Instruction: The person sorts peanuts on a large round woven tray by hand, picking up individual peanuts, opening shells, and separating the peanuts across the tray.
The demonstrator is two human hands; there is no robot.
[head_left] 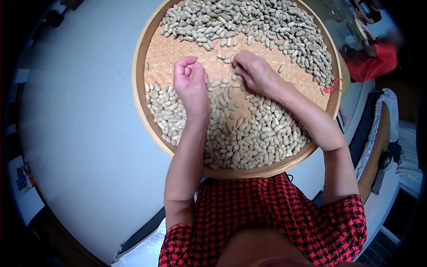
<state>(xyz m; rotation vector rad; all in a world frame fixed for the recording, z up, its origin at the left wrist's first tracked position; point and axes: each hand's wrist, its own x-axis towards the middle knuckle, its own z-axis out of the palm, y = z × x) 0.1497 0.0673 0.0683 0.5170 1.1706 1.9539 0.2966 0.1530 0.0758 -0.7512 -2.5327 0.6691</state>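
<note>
A round woven tray [173, 48] with a raised rim holds peanuts in two heaps. One heap [249, 20] lies along the far side, the other [258, 138] along the near side. My left hand [191, 78] is over the left part of the tray, palm up, with its fingers curled; what they hold, if anything, is hidden. To the right, my right hand [253, 71] is pinched over the middle, beside a few loose peanuts [224, 58]. Its fingertips are partly hidden, and I cannot make out what is between them.
A red tie [331, 87] hangs on the tray's right rim. Beyond it, a person in a red top [378, 60] sits near a glass table. Another person [370, 11] is partly visible farther back. A seat with a light cover [382, 129] stands at the right.
</note>
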